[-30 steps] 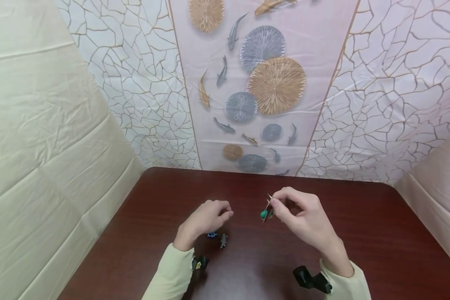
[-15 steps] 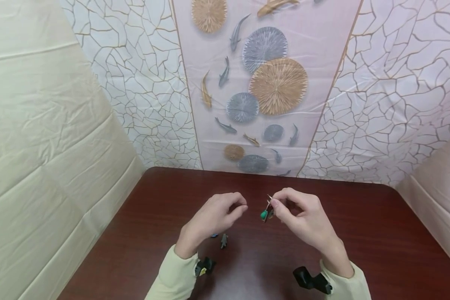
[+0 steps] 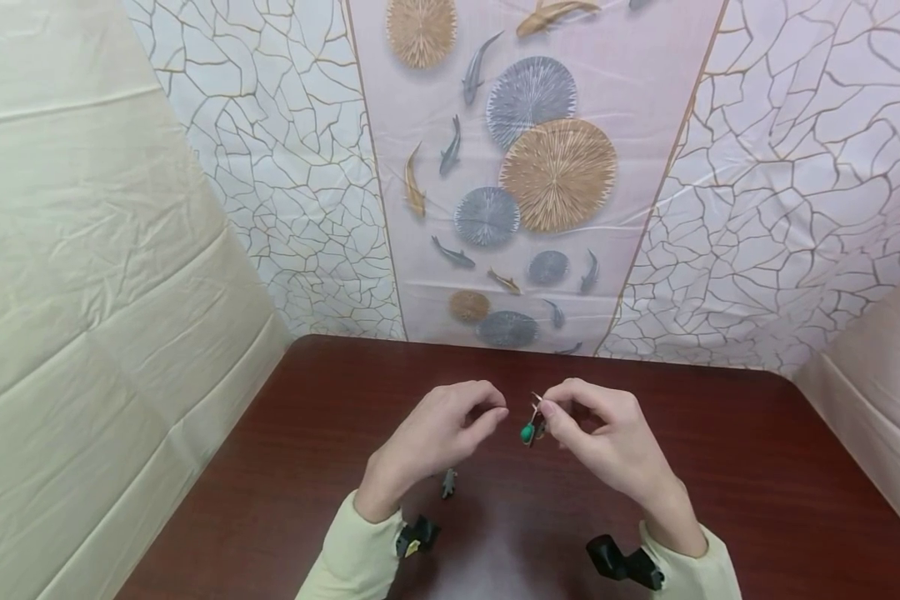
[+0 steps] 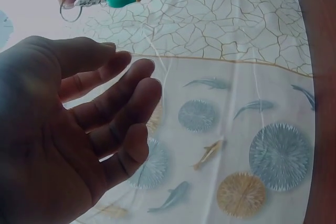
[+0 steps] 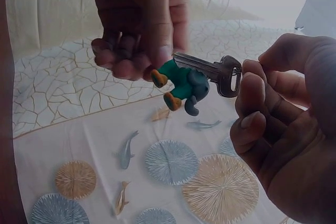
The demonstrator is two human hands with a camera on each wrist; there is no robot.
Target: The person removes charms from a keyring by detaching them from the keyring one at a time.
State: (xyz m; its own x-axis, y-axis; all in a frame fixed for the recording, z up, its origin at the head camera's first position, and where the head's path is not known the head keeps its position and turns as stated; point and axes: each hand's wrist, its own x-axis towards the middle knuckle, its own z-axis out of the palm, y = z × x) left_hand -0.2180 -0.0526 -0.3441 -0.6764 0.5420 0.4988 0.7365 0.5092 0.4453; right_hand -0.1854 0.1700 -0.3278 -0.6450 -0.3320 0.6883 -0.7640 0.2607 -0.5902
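My right hand (image 3: 611, 429) pinches a key ring (image 4: 63, 12) between thumb and fingertips above the table. From the ring hang a metal key (image 5: 227, 77) and a small green charm (image 5: 181, 81) with a grey, elephant-like head and orange feet. My left hand (image 3: 435, 429) is held just left of the keys, its fingers loosely bent and nothing between them in the left wrist view. In the right wrist view its fingertips overlap the charm's near end. A small grey figure (image 3: 448, 483) lies on the table below the left hand.
The dark red-brown table (image 3: 330, 392) spreads under both hands. A patterned cloth (image 3: 487, 275) with fish and round motifs hangs behind it, and a cream cloth (image 3: 120, 333) borders the left side. Black wrist cameras (image 3: 622, 562) sit at the cuffs.
My left hand has moved right and closer to the keys. It now covers the blue thing that showed on the table earlier. The right hand has barely moved, still pinching the key ring.
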